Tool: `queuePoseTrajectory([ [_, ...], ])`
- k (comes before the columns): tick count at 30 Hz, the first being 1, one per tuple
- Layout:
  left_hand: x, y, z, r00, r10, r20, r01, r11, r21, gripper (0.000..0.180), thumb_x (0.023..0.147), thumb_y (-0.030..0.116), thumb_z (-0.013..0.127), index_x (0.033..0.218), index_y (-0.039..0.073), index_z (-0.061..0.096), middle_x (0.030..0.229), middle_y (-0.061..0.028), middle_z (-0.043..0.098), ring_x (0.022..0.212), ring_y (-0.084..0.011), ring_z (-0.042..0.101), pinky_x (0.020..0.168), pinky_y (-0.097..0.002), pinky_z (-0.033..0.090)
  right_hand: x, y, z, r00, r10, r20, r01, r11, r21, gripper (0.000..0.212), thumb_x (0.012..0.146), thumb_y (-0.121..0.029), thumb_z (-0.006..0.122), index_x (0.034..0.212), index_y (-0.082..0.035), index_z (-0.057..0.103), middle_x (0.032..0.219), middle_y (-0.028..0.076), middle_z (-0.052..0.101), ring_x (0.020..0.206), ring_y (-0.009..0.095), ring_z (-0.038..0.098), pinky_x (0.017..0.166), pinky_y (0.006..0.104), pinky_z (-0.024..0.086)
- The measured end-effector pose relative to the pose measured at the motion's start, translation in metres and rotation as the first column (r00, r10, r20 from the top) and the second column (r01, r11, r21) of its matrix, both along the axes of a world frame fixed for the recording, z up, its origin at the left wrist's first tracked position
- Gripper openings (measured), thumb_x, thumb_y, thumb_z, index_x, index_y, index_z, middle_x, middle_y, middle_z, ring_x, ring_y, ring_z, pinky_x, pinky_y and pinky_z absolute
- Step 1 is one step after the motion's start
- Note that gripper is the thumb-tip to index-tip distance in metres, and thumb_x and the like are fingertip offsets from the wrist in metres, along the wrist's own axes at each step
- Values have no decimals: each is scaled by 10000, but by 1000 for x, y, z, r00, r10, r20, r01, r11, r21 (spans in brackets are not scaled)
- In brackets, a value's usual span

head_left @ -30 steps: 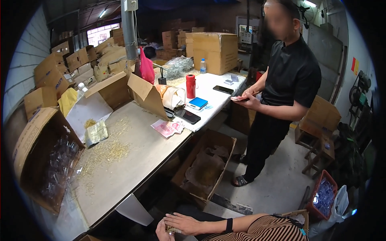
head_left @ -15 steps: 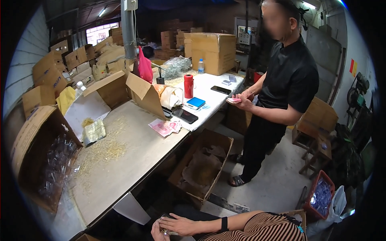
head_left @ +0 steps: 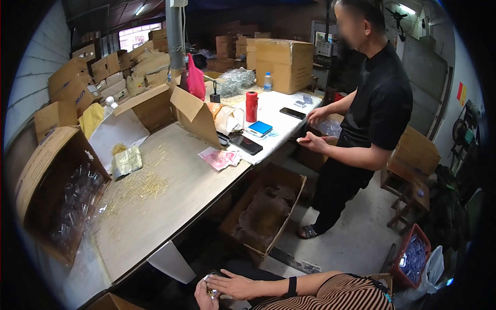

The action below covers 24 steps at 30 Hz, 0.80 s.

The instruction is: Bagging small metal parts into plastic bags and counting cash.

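Note:
Low in the view, my left hand (head_left: 203,297) is curled round a small shiny thing (head_left: 212,292) with gold-coloured bits; its exact kind is too small to make out. My right hand (head_left: 235,285) lies palm down over it, fingers stretched towards the left hand and touching the thing's top. A dark band circles my right wrist, and the arm runs to a striped sleeve. Both hands are below the near edge of the worktable (head_left: 150,227), beside a white panel (head_left: 171,262).
Gold slivers (head_left: 142,186), pink banknotes (head_left: 219,157), a phone (head_left: 245,145) and a red flask (head_left: 251,106) lie or stand on the table. An open carton (head_left: 62,201) holds clear plastic pieces. A co-worker (head_left: 377,98) stands beyond a floor carton (head_left: 263,212). A red crate (head_left: 413,256) stands right.
The whole view has shifted slightly. The co-worker's hands have come apart: one reaches towards the table edge, the other keeps a pinkish-red thing. My hands stay together round the small shiny thing.

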State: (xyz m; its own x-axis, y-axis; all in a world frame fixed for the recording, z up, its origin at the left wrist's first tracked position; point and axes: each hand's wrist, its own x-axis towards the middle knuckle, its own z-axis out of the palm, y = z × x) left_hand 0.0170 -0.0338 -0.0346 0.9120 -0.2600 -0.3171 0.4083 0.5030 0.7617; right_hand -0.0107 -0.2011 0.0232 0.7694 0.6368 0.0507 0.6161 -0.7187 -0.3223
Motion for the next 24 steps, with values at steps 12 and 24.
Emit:
queuePoseTrajectory([
  [12,-3,9,35,985,-79,-154,83,996,21,320,950,248,423,1139,16,536,1097,-112,597,910,-194,613,658,-271,541,3,-17,25,986,166,4,-166,986,1,557,951,-303,342,1439,-107,159,1494,91,166,1389,210,129,1108,473,81],
  [24,-4,14,37,963,-249,-98,249,968,-13,341,954,252,409,1143,-6,530,1089,-142,595,923,-206,611,718,-287,542,2,-21,9,970,242,7,-241,961,133,533,961,-302,337,1427,-89,192,1489,88,185,1385,206,138,1112,464,78],
])
